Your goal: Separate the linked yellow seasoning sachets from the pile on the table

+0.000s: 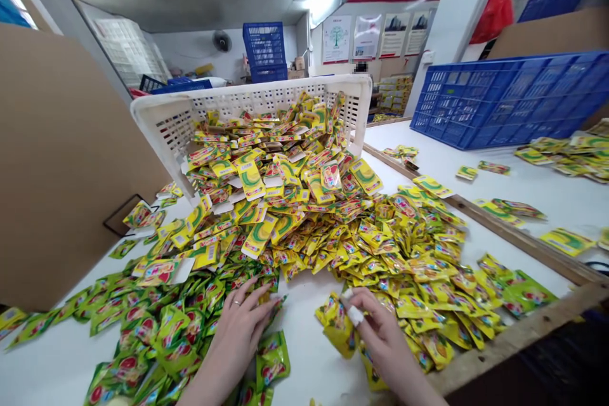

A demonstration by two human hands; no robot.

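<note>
My left hand (240,323), a ring on one finger, lies with its fingers apart over a heap of small green packets (178,330) with red fruit pictures. Its fingertips touch the green packets at the edge of the heap. My right hand (380,330), white tape round two fingertips, pinches yellow packets (340,330) above the white table (307,304); how many is unclear. Beside it spreads a large heap of similar yellow packets (428,266). Behind both heaps, small yellow and green boxes (250,177) spill from a tipped white plastic basket (252,92).
A wooden strip (480,212) edges the table on the right. Beyond it stand a blue crate (509,101) and scattered flat boxes (568,241). A large cardboard sheet (71,171) stands at the left. More blue crates (264,51) are stacked at the back.
</note>
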